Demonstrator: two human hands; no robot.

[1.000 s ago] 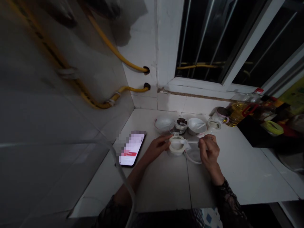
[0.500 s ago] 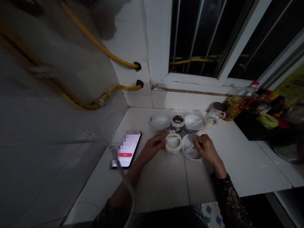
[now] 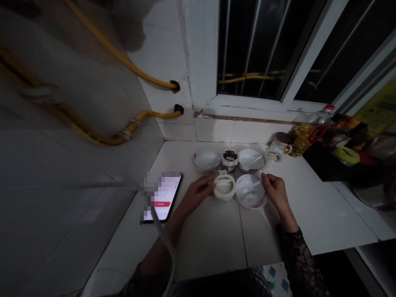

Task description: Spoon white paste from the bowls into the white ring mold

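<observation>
My left hand (image 3: 199, 192) has its thumb and fingers against the left side of a small clear jar with a cream lid (image 3: 225, 186), which stands upright on the counter. The lid is down. Right beside the jar is a white bowl with a pinkish rim (image 3: 251, 203), holding some white stuff and a white spoon (image 3: 255, 184). At this bowl's upper right edge, my right hand (image 3: 274, 189) is closed in a pinch on the rim. Behind are a second white bowl with a spoon (image 3: 247, 164), an open jar of dark pieces (image 3: 229, 155) and another pale bowl (image 3: 204, 159).
A phone (image 3: 165, 198) with a lit screen lies left of my hands. Another lidded jar (image 3: 272, 156), a mug (image 3: 281, 143) and an oil bottle (image 3: 300, 138) stand at the back right near a black box (image 3: 321, 165). Yellow pipes (image 3: 136, 74) run along the left wall.
My right hand has moved right, from over the bowl to its rim, uncovering the spoon's handle. The left hand stays at the lidded jar. The whole view has shifted slightly.
</observation>
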